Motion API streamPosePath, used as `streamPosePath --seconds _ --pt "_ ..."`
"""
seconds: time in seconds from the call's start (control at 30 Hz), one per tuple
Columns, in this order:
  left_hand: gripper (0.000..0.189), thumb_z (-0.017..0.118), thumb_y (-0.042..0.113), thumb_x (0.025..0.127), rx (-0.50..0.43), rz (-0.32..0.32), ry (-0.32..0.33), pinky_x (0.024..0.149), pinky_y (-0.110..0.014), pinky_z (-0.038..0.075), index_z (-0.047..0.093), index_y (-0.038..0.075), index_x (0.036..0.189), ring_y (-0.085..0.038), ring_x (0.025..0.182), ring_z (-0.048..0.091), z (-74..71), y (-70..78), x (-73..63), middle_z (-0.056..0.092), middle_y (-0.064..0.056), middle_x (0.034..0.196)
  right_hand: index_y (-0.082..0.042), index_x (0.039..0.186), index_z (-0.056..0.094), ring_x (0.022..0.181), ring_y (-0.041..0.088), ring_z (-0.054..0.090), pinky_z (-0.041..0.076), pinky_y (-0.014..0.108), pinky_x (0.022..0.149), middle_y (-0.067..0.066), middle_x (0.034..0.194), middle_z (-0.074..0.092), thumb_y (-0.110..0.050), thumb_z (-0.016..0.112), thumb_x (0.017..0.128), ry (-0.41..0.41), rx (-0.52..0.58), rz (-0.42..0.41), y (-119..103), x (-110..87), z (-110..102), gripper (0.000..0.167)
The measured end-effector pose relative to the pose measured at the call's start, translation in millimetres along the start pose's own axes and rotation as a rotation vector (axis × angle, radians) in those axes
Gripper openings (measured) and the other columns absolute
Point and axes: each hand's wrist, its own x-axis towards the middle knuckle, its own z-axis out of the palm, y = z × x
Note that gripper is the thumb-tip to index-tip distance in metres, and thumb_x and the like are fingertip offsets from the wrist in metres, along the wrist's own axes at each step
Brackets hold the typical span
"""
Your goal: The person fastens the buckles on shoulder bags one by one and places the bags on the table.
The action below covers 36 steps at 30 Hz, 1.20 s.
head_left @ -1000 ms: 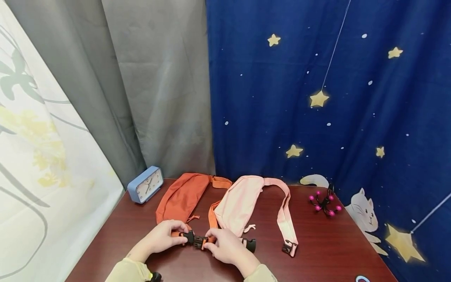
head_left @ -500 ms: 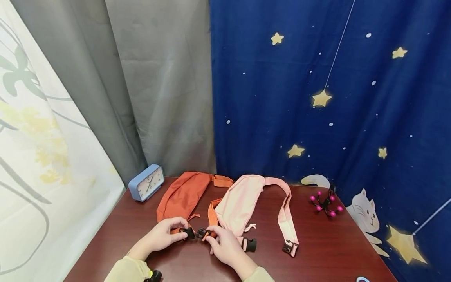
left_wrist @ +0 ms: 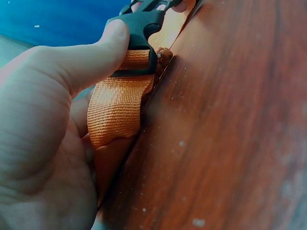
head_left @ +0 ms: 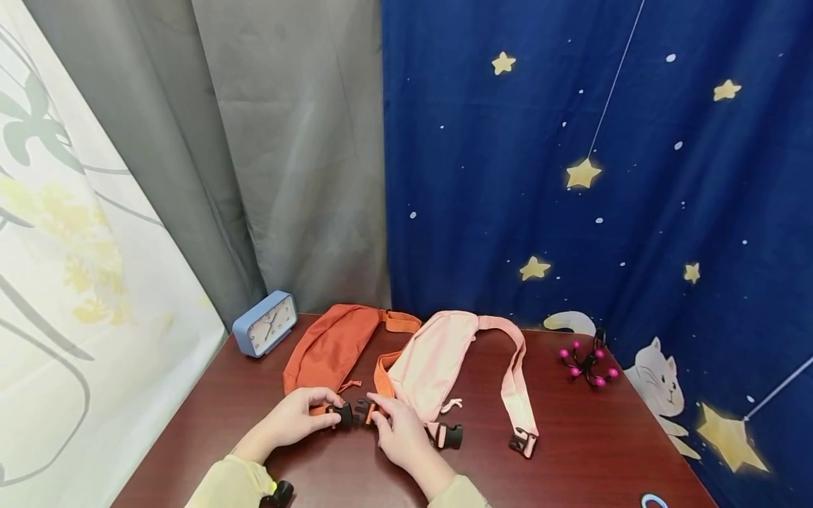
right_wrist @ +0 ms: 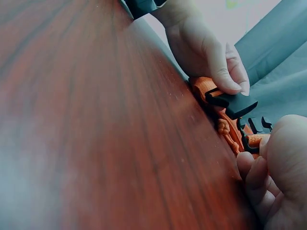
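An orange-red waist bag (head_left: pixel 333 346) lies on the table, its strap ends lifted between the two hands. My left hand (head_left: pixel 293 423) pinches the black socket half of the buckle (left_wrist: pixel 139 31), thumb on its top face, with orange webbing trailing back under the palm. Facing it, my right hand (head_left: pixel 406 434) pinches the black pronged half (right_wrist: pixel 249 139) by its webbing end. The prongs point at the socket's mouth, the two halves close together but not joined. An orange cord pull (right_wrist: pixel 224 128) hangs just below them.
A pink waist bag (head_left: pixel 432 360) lies to the right, its open buckle ends (head_left: pixel 524 442) on the table (head_left: pixel 591 437). A blue clock (head_left: pixel 265 324) stands at the back left. A black item with pink balls (head_left: pixel 587 363) sits at the back right.
The buckle halves, end to end a second ago, came apart and now face each other across a small gap. The right hand's pronged half has risen and tilted slightly.
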Motion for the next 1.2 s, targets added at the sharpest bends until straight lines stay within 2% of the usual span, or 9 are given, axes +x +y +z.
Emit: streamPosePath --seconds 0.2,0.33,0.4,0.47,0.6,0.73,1.0,1.1,1.2 --pt "0.013 0.082 0.032 0.101 -0.011 0.007 0.003 0.081 -0.02 0.05 0.077 0.025 0.111 0.002 0.088 0.067 1.2 1.7 -1.1 0.08 0.011 0.097 -0.016 0.15 0.067 0.053 -0.016 0.057 0.055 0.027 0.093 0.005 0.113 0.077 -0.017 0.064 0.111 0.001 0.013 0.015 -4.8 0.0 4.1 0.039" --pt "0.014 0.081 0.031 0.102 -0.028 -0.002 0.002 0.078 -0.021 0.051 0.077 0.024 0.112 0.0 0.08 0.068 2.0 2.7 -1.2 0.08 0.009 0.092 -0.013 0.15 0.067 0.054 -0.014 0.058 0.055 0.031 0.103 0.016 0.137 0.072 -0.014 0.063 0.111 0.018 0.049 0.049 -6.2 -0.6 4.0 0.039" --pt "0.014 0.081 0.032 0.102 -0.029 -0.008 0.005 0.077 -0.021 0.051 0.077 0.024 0.112 0.0 0.077 0.069 2.0 3.1 -1.3 0.08 0.008 0.09 -0.011 0.15 0.066 0.054 -0.012 0.059 0.056 0.03 0.101 0.022 0.144 0.068 -0.013 0.062 0.111 0.021 0.074 0.059 -6.5 -0.6 3.6 0.039" --pt "0.014 0.081 0.032 0.102 -0.022 -0.008 0.008 0.077 -0.021 0.051 0.077 0.024 0.112 0.0 0.077 0.069 2.0 3.0 -1.4 0.08 0.009 0.088 -0.01 0.15 0.067 0.054 -0.011 0.06 0.057 0.026 0.096 0.021 0.14 0.07 -0.012 0.062 0.111 0.017 0.082 0.058 -6.3 -0.4 3.4 0.039" --pt "0.012 0.081 0.033 0.102 0.008 -0.005 0.014 0.078 -0.021 0.051 0.077 0.026 0.111 0.001 0.078 0.068 1.7 1.9 -1.9 0.079 0.012 0.087 -0.014 0.147 0.07 0.064 -0.011 0.055 0.052 0.02 0.079 0.005 0.11 0.076 -0.015 0.065 0.11 0.007 0.022 0.033 -5.3 0.5 3.4 0.038" --pt "0.011 0.081 0.036 0.102 0.032 -0.011 0.017 0.079 -0.021 0.05 0.077 0.029 0.11 0.001 0.079 0.068 1.6 0.9 -1.6 0.078 0.015 0.087 -0.018 0.144 0.073 0.075 -0.004 0.05 0.047 0.02 0.075 -0.001 0.112 0.075 -0.018 0.067 0.108 0.002 -0.041 0.019 -6.4 1.6 3.5 0.036" --pt "0.011 0.082 0.04 0.1 0.088 -0.016 0.019 0.085 -0.022 0.053 0.078 0.035 0.109 0.002 0.095 0.067 3.3 -1.8 -0.8 0.079 0.016 0.105 -0.019 0.145 0.072 0.086 0.001 0.054 0.049 0.024 0.082 -0.004 0.111 0.075 -0.018 0.066 0.108 -0.036 -0.089 -0.017 -7.4 1.6 5.8 0.037" --pt "0.011 0.082 0.041 0.1 0.098 -0.022 0.017 0.087 -0.022 0.054 0.078 0.036 0.109 0.002 0.097 0.067 3.6 -2.5 -0.7 0.079 0.016 0.107 -0.02 0.146 0.072 0.085 0.001 0.055 0.049 0.024 0.082 -0.004 0.112 0.076 -0.019 0.066 0.109 -0.042 -0.11 -0.021 -7.8 1.2 7.3 0.037" --pt "0.011 0.082 0.04 0.1 0.097 -0.01 0.02 0.087 -0.022 0.054 0.078 0.035 0.109 0.002 0.098 0.068 3.3 -2.0 -0.1 0.079 0.015 0.107 -0.021 0.146 0.072 0.09 0.002 0.061 0.053 0.026 0.085 -0.003 0.114 0.077 -0.019 0.065 0.109 -0.041 -0.128 -0.028 -9.5 1.6 8.3 0.037"
